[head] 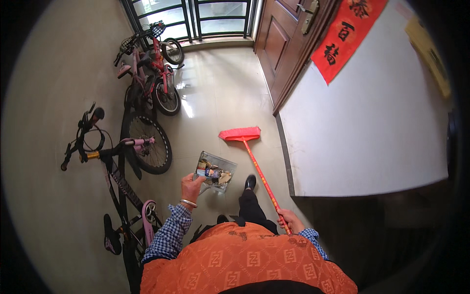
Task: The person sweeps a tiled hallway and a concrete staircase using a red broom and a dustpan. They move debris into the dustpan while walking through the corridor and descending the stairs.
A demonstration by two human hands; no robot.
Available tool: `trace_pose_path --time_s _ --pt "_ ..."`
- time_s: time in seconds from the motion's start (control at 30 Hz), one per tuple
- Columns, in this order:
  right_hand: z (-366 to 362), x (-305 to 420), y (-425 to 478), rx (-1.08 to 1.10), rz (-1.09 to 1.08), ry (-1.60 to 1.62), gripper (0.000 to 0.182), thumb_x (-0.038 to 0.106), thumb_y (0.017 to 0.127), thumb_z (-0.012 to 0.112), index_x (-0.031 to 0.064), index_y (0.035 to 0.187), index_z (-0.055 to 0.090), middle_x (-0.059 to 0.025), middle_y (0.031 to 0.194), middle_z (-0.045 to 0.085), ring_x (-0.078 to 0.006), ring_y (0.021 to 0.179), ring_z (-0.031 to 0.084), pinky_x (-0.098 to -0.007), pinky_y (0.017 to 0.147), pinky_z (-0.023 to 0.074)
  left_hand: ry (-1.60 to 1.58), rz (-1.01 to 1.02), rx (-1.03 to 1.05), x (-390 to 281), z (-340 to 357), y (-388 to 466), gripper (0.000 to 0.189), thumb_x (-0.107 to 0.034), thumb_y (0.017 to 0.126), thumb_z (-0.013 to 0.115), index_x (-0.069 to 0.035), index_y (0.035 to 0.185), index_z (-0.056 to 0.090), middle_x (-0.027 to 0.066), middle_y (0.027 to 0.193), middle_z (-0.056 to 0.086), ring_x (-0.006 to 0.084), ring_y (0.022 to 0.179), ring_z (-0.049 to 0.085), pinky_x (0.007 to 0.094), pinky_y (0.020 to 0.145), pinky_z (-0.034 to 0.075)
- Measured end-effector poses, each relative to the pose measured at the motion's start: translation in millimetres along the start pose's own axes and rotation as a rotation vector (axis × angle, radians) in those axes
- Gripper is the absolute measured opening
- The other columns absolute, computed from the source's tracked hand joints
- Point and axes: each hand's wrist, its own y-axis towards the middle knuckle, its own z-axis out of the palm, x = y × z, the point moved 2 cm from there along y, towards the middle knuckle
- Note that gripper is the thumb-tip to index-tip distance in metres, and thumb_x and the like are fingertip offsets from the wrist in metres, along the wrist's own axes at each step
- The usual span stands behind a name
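My right hand point(290, 219) grips the red patterned handle of a broom point(261, 172) near its upper end. The broom's pinkish-red bristle head point(240, 133) is at the far end, over the tiled floor ahead of me. My left hand point(191, 188) is closed around the handle of a metal dustpan point(228, 167), most of that handle being hidden by the hand. Litter point(214, 173) lies in the pan, including crumpled wrappers and tan scraps. The pan is to the left of the broom, apart from its bristles.
A black bicycle with pink parts point(148, 143) leans along the left wall. Two smaller bikes, one pink point(136, 66) and one red point(161, 70), stand beyond it. A brown door point(279, 44) and a white wall point(360, 128) are on the right. Barred windows point(220, 18) close the far end.
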Motion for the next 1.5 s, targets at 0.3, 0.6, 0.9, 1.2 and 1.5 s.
trace_pose_path --time_s 0.3,0.6,0.9,1.2,1.5 --pt "12 168 36 -0.175 -0.302 -0.244 0.021 0.019 0.083 0.054 0.0063 0.099 0.057 0.0002 0.057 0.046 -0.0073 0.042 0.042 -0.0231 0.033 0.0322 0.047 -0.062 -0.032 -2 74 121 0.023 -0.013 0.073 0.062 -0.008 0.058 0.046 -0.0065 0.051 0.040 0.0044 0.042 0.033 0.0234 0.037 0.025" --pt "35 406 125 -0.190 -0.495 -0.347 0.019 0.022 0.084 0.052 0.0059 0.094 0.055 0.0000 0.054 0.045 -0.0085 0.038 0.040 -0.0250 0.031 0.0322 0.166 -0.139 -0.098 23 111 195 0.022 -0.015 0.074 0.061 -0.003 0.061 0.047 -0.0049 0.053 0.040 0.0056 0.052 0.035 0.0256 0.045 0.030" --pt "56 521 217 -0.254 -0.382 -0.332 0.021 0.024 0.088 0.044 0.0080 0.075 0.046 -0.0022 0.052 0.043 -0.0118 0.036 0.040 -0.0277 0.032 0.0324 0.393 -0.044 -0.063 11 153 228 0.027 -0.024 0.077 0.060 0.000 0.067 0.051 0.0133 0.056 0.052 0.0245 0.050 0.049 0.0366 0.050 0.040" --pt "38 281 -35 0.008 0.034 -0.152 0.013 0.025 0.091 0.045 0.0126 0.089 0.048 0.0014 0.058 0.043 -0.0058 0.041 0.037 -0.0214 0.034 0.0308 0.539 0.233 -0.118 44 170 258 0.025 -0.022 0.080 0.057 0.000 0.072 0.054 0.0222 0.067 0.056 0.0404 0.062 0.054 0.0452 0.053 0.042" --pt "96 167 -202 -0.039 -0.078 -0.145 0.033 0.027 0.092 0.046 0.0063 0.117 0.051 0.0028 0.071 0.052 -0.0036 0.055 0.045 -0.0186 0.048 0.0383 0.349 0.093 0.153 27 164 290 0.025 -0.021 0.079 0.055 0.003 0.072 0.054 0.0218 0.067 0.055 0.0378 0.064 0.053 0.0421 0.059 0.043"
